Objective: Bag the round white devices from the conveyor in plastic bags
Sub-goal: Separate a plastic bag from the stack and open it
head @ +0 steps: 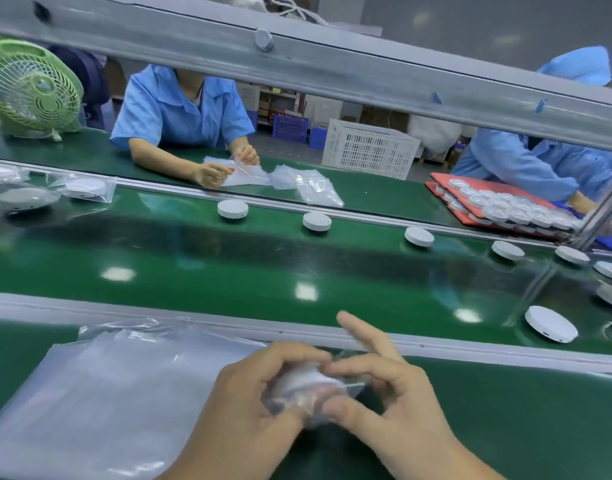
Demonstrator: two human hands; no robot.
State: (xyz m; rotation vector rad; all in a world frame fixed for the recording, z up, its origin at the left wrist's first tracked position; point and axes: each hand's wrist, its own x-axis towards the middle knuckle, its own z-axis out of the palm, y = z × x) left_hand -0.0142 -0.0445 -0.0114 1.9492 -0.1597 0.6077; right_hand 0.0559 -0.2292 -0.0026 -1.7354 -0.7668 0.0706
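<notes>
A clear plastic bag (332, 415) sits between both hands above the green bench (505, 427), with a round white device (308, 381) already inside it. The left hand (259, 389) curls its fingers over the top of the bagged device and grips it. The right hand (398, 407) pinches the bag's edge between its thumb and a bent finger, while its index finger sticks out straight and touches nothing.

Just left of the hands, a stack of empty bags (100, 403) lies flat on the bench. Beyond the rail, loose devices (317, 221) sit in a row along the far edge of the conveyor (228, 271), and a nearer device (551, 323) lies by the near edge on the right. At the belt's far left lie bagged devices (90, 187).

Across the belt, red trays (439, 180) hold rows of round white pieces. A white crate (370, 147) stands behind them, but what it holds cannot be made out.
</notes>
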